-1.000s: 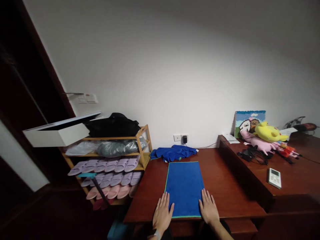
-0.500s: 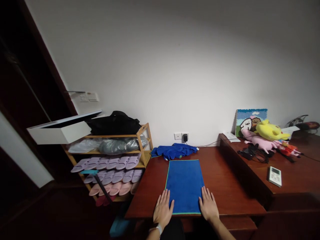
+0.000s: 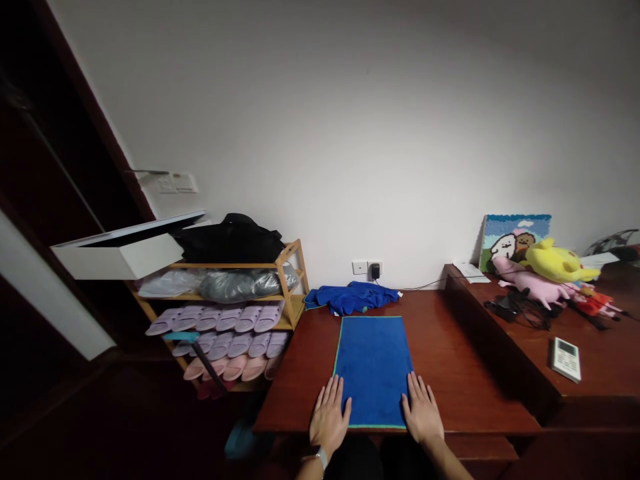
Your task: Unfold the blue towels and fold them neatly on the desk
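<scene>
A blue towel [image 3: 375, 367] with a green edge lies flat as a rectangle on the reddish-brown wooden table [image 3: 465, 373]. My left hand [image 3: 330, 413] rests flat on its near left edge, fingers stretched forward. On the opposite side, my right hand [image 3: 423, 410] lies palm down along the towel's near right edge with the thumb apart. Neither hand grasps anything. Behind the flat towel, a crumpled heap of blue cloth [image 3: 350, 297] with small white tags sits against the wall.
Left of the table stands a wooden rack [image 3: 295, 287] with slippers [image 3: 243, 317], a black bag [image 3: 230, 239] and a white box [image 3: 120, 257]. On the raised right surface lie plush toys [image 3: 557, 260], black cables [image 3: 523, 310] and a white remote [image 3: 567, 359]. A plug [image 3: 375, 270] sits in the wall socket.
The whole view has shifted slightly, so things on the right appear farther right. Both hands stay flat at the towel's sides, and the towel looks unchanged.
</scene>
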Demonstrator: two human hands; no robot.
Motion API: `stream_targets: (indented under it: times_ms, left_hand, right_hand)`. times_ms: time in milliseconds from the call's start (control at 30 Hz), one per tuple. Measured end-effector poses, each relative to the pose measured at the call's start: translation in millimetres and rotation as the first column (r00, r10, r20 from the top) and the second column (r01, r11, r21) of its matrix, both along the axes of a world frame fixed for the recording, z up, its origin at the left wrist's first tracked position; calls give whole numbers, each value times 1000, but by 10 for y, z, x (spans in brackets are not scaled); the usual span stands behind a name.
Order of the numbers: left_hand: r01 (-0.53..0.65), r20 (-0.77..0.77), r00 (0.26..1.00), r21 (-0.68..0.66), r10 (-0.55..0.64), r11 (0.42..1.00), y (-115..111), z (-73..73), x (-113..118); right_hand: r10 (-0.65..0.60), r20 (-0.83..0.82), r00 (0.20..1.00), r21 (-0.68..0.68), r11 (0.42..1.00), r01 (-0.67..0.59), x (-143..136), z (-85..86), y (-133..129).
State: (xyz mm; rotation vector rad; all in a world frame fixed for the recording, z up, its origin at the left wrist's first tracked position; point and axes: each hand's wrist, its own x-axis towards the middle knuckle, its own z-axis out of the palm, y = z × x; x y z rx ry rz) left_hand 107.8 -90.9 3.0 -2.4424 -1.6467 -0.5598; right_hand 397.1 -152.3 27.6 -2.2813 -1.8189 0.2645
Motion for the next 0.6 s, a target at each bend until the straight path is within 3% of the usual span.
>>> stream_targets:
  times_ms: [600]
  left_hand:
    - [1,-3,1000,13,-1,1000,-25,57,25]
  right_hand:
    - [-7,-4,1000,23,1000,7,26,-62,13]
